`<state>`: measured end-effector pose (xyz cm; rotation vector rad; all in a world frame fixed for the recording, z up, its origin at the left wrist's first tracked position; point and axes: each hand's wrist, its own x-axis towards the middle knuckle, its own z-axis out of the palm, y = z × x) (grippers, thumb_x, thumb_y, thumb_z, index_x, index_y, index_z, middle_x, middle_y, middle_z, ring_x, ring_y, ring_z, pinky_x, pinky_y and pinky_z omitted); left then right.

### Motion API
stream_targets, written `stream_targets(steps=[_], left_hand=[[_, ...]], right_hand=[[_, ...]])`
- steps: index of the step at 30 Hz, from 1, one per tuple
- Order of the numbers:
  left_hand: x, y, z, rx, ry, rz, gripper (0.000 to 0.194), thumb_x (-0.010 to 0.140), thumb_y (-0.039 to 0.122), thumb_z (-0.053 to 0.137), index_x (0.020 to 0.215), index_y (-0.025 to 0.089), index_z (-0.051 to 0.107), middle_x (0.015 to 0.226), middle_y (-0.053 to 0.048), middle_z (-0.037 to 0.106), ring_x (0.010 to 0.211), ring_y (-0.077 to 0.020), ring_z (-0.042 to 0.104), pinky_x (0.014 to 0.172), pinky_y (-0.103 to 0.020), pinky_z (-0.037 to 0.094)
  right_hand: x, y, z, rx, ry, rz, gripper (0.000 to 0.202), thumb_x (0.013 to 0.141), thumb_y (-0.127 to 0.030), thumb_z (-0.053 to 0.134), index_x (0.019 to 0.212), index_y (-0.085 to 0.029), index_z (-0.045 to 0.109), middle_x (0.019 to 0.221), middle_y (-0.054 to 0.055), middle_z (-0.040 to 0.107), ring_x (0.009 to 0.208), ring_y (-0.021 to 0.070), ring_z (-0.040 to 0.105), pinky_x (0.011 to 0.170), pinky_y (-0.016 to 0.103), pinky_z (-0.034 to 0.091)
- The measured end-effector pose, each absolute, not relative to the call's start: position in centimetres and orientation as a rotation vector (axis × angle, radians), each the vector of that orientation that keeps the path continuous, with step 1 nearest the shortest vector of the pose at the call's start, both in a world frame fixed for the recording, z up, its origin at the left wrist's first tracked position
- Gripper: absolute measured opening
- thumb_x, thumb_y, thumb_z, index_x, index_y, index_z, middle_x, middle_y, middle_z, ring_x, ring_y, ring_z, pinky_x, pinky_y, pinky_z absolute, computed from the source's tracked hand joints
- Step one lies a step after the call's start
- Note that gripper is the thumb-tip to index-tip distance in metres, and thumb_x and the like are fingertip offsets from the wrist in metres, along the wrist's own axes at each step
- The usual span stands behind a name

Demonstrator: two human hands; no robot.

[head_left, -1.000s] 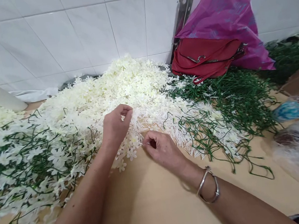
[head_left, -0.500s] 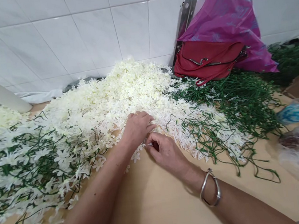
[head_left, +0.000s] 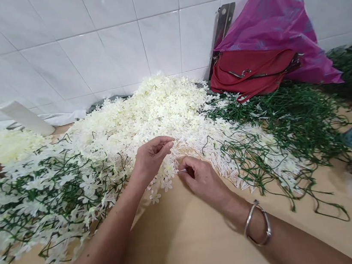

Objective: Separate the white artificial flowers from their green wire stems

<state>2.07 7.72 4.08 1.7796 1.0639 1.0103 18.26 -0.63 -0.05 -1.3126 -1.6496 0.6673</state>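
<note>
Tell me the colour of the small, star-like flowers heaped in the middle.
The flowers are creamy white, shown in the head view.

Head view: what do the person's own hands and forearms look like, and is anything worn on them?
The left hand and right hand are both bare, with no gloves. No sleeves show on the forearms. A thin, rounded, shiny silver-coloured bangle circles the right wrist; the left wrist shows none. No rings are visible.

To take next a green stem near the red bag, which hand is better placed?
Probably the right hand: nearer the green stems, though seemingly pinching something white; the left hand is farther.
</note>
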Motion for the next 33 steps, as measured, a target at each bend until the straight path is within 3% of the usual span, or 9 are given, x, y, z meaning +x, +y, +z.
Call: stream_targets(steps=[4,6,9,14,18,26,30,33], left_hand=[[1.0,6.3,3.2,1.548,1.036,1.063,0.038,0.082,0.053,0.081,0.099,0.02,0.08,0.079,-0.004,0.078,0.077,-0.0193,0.074,0.069,-0.029,0.057],[0.7,5.6,2.9,1.395,0.994,1.088,0.041,0.076,0.053,0.086,0.098,0.019,0.079,0.083,-0.005,0.079,0.083,-0.0213,0.077,0.076,-0.03,0.058],[0.7,4.9,2.5,1.209,0.933,1.124,0.039,0.074,0.049,0.09,0.097,0.018,0.079,0.088,-0.006,0.08,0.092,-0.0216,0.077,0.085,-0.031,0.058],[0.8,5.2,1.4,1.159,0.832,1.185,0.035,0.067,0.043,0.095,0.086,0.018,0.079,0.081,-0.002,0.075,0.074,-0.013,0.067,0.07,-0.026,0.052],[0.7,5.5,0.5,1.134,0.782,1.137,0.04,0.065,0.044,0.096,0.09,0.018,0.078,0.078,-0.002,0.074,0.072,-0.0121,0.065,0.068,-0.025,0.05],[0.7,4.6,0.8,1.555,0.824,1.225,0.01,0.087,0.028,0.077,0.094,0.021,0.079,0.094,-0.008,0.077,0.089,-0.0192,0.071,0.085,-0.034,0.056],[0.8,4.2,0.9,1.694,0.827,1.211,0.01,0.092,0.025,0.071,0.098,0.023,0.079,0.096,-0.008,0.076,0.079,-0.0168,0.069,0.069,-0.03,0.055],[1.0,3.9,0.9,1.62,0.816,1.168,0.013,0.093,0.03,0.071,0.1,0.021,0.077,0.1,-0.008,0.074,0.071,-0.0143,0.07,0.058,-0.026,0.053]], right_hand=[[18.9,-0.7,1.0,-1.216,-1.499,0.659,0.012,0.093,-0.019,0.061,0.081,-0.023,0.062,0.075,-0.001,0.063,0.068,0.0167,0.058,0.065,0.029,0.045],[19.7,-0.6,1.8,-1.16,-1.304,0.462,0.004,0.093,-0.026,0.065,0.09,-0.023,0.066,0.085,0.002,0.067,0.08,0.0192,0.063,0.074,0.032,0.051],[20.5,-0.3,2.0,-1.143,-1.063,0.184,0.012,0.09,-0.028,0.073,0.098,-0.023,0.066,0.095,0.004,0.068,0.087,0.0208,0.066,0.083,0.036,0.053],[19.2,-0.3,0.1,-1.191,-1.48,0.443,0.004,0.094,-0.028,0.068,0.093,-0.025,0.069,0.088,0.003,0.073,0.084,0.0208,0.069,0.077,0.032,0.055],[18.4,-0.4,-0.9,-1.226,-1.518,0.517,0.006,0.094,-0.032,0.068,0.091,-0.026,0.069,0.084,0.003,0.073,0.077,0.0203,0.069,0.069,0.03,0.054],[19.1,-0.2,-0.7,-1.158,-1.552,0.526,0.017,0.099,-0.032,0.063,0.106,-0.03,0.078,0.101,0.006,0.074,0.093,0.0236,0.071,0.082,0.035,0.056],[19.3,-0.1,-0.6,-1.188,-1.568,0.527,0.025,0.1,-0.032,0.06,0.116,-0.034,0.079,0.1,0.006,0.072,0.094,0.0233,0.07,0.075,0.033,0.056],[19.5,0.0,-0.6,-1.209,-1.568,0.551,0.027,0.099,-0.035,0.059,0.117,-0.033,0.079,0.089,0.005,0.068,0.08,0.0216,0.068,0.066,0.032,0.053]])
